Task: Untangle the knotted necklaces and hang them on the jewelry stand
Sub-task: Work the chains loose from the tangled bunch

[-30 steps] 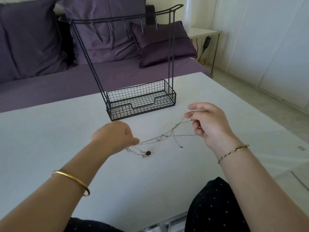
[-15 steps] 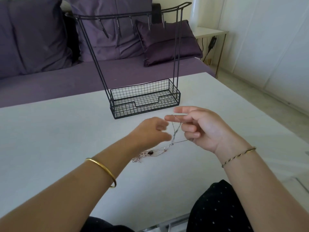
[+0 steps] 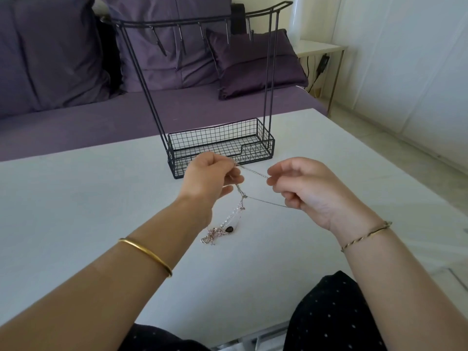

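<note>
Across the back, a purple sofa [image 3: 106, 122] with big matching cushions [image 3: 50, 51] leaning on its backrest and a smaller cushion [image 3: 255, 67] lying at its right end; beyond that, a pale side table [image 3: 321, 48] by the wall. Nearer, filling most of the view, a white table [image 3: 76, 198]; on its far middle, upright, a black wire jewelry stand [image 3: 220, 145]: mesh basket for a base, slanting rods on the left, straight ones on the right, a top bar with a row of hooks [image 3: 181, 44], all bare. At the bottom edge, dark dotted fabric [image 3: 329, 312] on the person's lap.

Just in front of the basket and raised above the tabletop, both hands, near each other but apart; left hand [image 3: 210, 178] with fingers curled, pinching a thin chain between thumb and fingertips; right hand [image 3: 306, 188] likewise curled, pinching the other end of that short stretch, with a second strand running taut from the knot to its lower fingers. Gold bangle [image 3: 147, 254] on the left forearm; twisted bracelet [image 3: 367, 235] on the right wrist.

Between and below the hands, the knotted necklaces [image 3: 236, 210]: a tangle hanging from the left hand's pinch down to the table, lower part heaped on the surface near the left wrist; silver and rose-coloured strands, perhaps three, too fine to count. Smallest, a dark oval pendant [image 3: 229, 228] in the heap on the tabletop.
</note>
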`<state>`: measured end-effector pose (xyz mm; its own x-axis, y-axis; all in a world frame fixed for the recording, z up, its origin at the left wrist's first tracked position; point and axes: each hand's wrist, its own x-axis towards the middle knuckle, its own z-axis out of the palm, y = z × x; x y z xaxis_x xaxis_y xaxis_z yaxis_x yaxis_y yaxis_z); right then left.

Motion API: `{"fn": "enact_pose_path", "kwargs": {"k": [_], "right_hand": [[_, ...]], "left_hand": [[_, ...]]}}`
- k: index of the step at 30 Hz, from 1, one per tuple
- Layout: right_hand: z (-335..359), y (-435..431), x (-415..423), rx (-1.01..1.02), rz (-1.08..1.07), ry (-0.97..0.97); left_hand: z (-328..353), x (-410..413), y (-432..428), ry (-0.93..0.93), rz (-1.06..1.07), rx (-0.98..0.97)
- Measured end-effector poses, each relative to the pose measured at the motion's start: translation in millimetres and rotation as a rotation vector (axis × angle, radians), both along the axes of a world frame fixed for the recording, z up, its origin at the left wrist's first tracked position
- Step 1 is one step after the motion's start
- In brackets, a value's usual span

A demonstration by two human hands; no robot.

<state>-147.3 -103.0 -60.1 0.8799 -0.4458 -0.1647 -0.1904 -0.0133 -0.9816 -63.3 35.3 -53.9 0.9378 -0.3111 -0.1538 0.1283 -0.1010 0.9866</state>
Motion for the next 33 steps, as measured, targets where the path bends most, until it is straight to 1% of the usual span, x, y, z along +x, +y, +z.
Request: {"fn": "enact_pose_path", "kwargs": {"k": [4, 8, 12, 15, 17, 22, 24, 27, 30, 33], "right_hand": [[-2.6, -1.5, -0.6, -0.132, -0.015, 0.007], [-3.5, -5.3, -0.6, -0.159, -0.069, -0.004], [-8.4, -7.4, 1.0, -0.160, -0.090, -0.004], [-15.3, -16.1, 0.2, -0.305, -0.103, 0.026], [-20.5, -23.5, -2.1, -0.375, -0.051, 0.061], [-31.9, -29.2, -4.3, -0.477, 0.198, 0.267], [-34.0, -30.8, -3.3, -0.478, 0.218, 0.299], [-34.0, -32.2, -2.6, -0.460, 0.182, 0.305], [-33.2, -30.9, -2.9, -0.390, 0.109, 0.282], [-29.5, -29.4, -4.0, -0.341, 0.031, 0.216]], "left_hand": [[4.8, -1.2, 0.2, 0.036, 0.046, -0.066], [5.2, -1.9, 1.4, 0.031, 0.089, -0.052], [4.2, -2.4, 4.0, 0.055, 0.070, -0.062], [-1.1, 1.7, 5.3, 0.002, 0.097, -0.017], [-4.2, 6.3, 5.9, -0.014, 0.149, -0.003], [-7.9, 19.1, 10.5, 0.037, 0.313, -0.026], [-8.6, 22.9, 14.1, 0.083, 0.356, -0.050], [-10.1, 28.6, 20.5, 0.113, 0.434, -0.058], [-13.6, 33.7, 24.5, 0.090, 0.504, -0.028], [-15.7, 33.7, 25.1, 0.007, 0.519, -0.011]]}}
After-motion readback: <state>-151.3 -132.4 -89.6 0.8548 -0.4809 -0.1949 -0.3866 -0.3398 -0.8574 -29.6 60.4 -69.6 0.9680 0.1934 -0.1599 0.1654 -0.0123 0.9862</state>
